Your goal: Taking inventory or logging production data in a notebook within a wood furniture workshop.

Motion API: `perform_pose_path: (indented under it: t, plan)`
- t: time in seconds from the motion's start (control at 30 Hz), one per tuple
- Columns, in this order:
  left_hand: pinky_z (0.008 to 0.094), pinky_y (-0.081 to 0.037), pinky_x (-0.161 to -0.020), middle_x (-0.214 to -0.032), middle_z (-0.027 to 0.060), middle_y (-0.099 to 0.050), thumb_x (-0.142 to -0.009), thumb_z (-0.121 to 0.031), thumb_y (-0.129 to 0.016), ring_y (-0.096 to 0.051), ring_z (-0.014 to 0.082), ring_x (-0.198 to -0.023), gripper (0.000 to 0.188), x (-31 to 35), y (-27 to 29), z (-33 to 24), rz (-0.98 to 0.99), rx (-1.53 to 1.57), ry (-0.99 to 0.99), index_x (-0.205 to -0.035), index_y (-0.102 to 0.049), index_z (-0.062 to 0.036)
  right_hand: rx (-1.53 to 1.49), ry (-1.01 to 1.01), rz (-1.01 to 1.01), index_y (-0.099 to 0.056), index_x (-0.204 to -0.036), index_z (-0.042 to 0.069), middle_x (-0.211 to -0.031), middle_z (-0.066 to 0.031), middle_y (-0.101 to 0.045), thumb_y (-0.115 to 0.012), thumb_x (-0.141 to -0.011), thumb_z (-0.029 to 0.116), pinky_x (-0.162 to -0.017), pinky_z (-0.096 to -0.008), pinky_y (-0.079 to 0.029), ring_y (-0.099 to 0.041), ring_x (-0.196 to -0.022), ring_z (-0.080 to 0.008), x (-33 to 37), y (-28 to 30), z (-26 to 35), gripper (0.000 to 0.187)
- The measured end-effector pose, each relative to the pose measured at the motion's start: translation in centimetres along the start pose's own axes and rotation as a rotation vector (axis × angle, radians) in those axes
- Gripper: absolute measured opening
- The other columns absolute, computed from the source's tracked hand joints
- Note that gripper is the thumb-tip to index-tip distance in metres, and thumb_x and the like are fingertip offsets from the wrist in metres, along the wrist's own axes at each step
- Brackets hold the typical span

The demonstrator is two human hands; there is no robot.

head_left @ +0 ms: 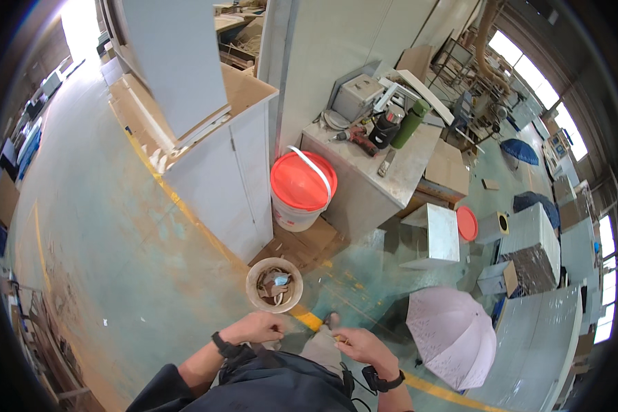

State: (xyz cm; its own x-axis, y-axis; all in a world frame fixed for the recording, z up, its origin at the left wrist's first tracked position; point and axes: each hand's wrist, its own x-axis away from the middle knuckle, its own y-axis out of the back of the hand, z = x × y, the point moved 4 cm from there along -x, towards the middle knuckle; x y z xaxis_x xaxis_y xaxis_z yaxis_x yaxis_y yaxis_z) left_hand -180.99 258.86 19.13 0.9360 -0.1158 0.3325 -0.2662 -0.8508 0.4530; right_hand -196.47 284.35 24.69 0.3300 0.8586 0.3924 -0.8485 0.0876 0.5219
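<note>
My left hand (259, 327), with a dark strap at the wrist, is held in front of my body just below an open bucket (254, 296). Its fingers are curled in, so anything inside them is hidden. To the right, my right hand (362, 345) has thumb and fingers pinched together. A tiny yellowish bit shows at those fingertips, too small to name. Crumpled scraps and a light blue piece (281, 281) lie inside the bucket. Neither hand touches the bucket.
Ahead stand a white bucket with a red lid (299, 182) and a grey cabinet (220, 182). A worktop (350, 161) bears a drill (361, 140), a green bottle (410, 125) and a black bottle (384, 130). An open pale umbrella (453, 336) and a white box (441, 233) are at right.
</note>
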Motion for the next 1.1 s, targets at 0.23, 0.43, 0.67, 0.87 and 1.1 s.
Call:
perform_pose_path:
  t: [0.23,0.43,0.67,0.87,1.1]
  plan:
    - [0.0311,-0.056,-0.077,-0.087,0.0012,-0.073,-0.096,-0.024,-0.076,-0.069,0.0133,-0.085,0.018,-6.5,1.5,5.0,-0.365,0.501,0.345,-0.100,-0.074,-0.0064,0.043,0.116,0.207,-0.067,-0.122,0.004,-0.099,-0.0176,-0.075,-0.067,-0.094,0.021,-0.081,-0.0427,-0.057,-0.073,-0.093,-0.0349,-11.7,11.2,-7.6,0.032]
    - [0.0304,-0.056,-0.077,-0.107,0.0070,-0.069,-0.099,-0.024,-0.072,-0.066,0.0148,-0.086,0.037,-20.8,3.4,9.0,-0.751,1.026,0.409,-0.127,-0.065,-0.0022,0.017,0.113,0.048,-0.067,-0.117,0.000,-0.101,-0.0208,-0.073,-0.067,-0.092,0.016,-0.084,-0.0447,-0.056,-0.071,-0.095,-0.0369,-24.1,21.3,-13.0,0.030]
    - [0.0346,-0.057,-0.073,-0.109,0.0092,-0.069,-0.101,-0.026,-0.069,-0.067,0.0175,-0.090,0.048,-31.9,7.1,18.0,-1.117,1.063,0.748,-0.139,-0.056,0.0003,-0.023,0.093,-0.126,-0.067,-0.119,-0.002,-0.104,-0.0236,-0.074,-0.070,-0.091,0.020,-0.088,-0.0455,-0.057,-0.073,-0.099,-0.0385,-40.5,23.9,-19.2,0.035]
    - [0.0402,-0.053,-0.098,-0.122,0.0158,-0.070,-0.103,-0.037,-0.067,-0.069,0.0269,-0.109,0.067,-38.0,13.8,16.6,-1.337,0.639,0.442,-0.150,-0.043,0.0047,0.058,-0.077,-0.274,-0.065,-0.123,-0.005,-0.105,-0.0255,-0.075,-0.074,-0.090,0.032,-0.089,-0.0465,-0.057,-0.073,-0.103,-0.0395,-50.4,22.1,-25.0,0.050]
    - [0.0309,-0.056,-0.077,-0.096,0.0038,-0.067,-0.103,-0.021,-0.067,-0.066,0.0107,-0.080,0.060,-42.8,19.6,7.1,-1.124,1.239,0.127,-0.151,-0.039,0.0014,0.170,-0.154,-0.310,-0.064,-0.111,-0.008,-0.097,-0.0286,-0.073,-0.075,-0.090,0.031,-0.085,-0.0485,-0.057,-0.073,-0.096,-0.0424,-54.8,19.2,-25.3,0.046]
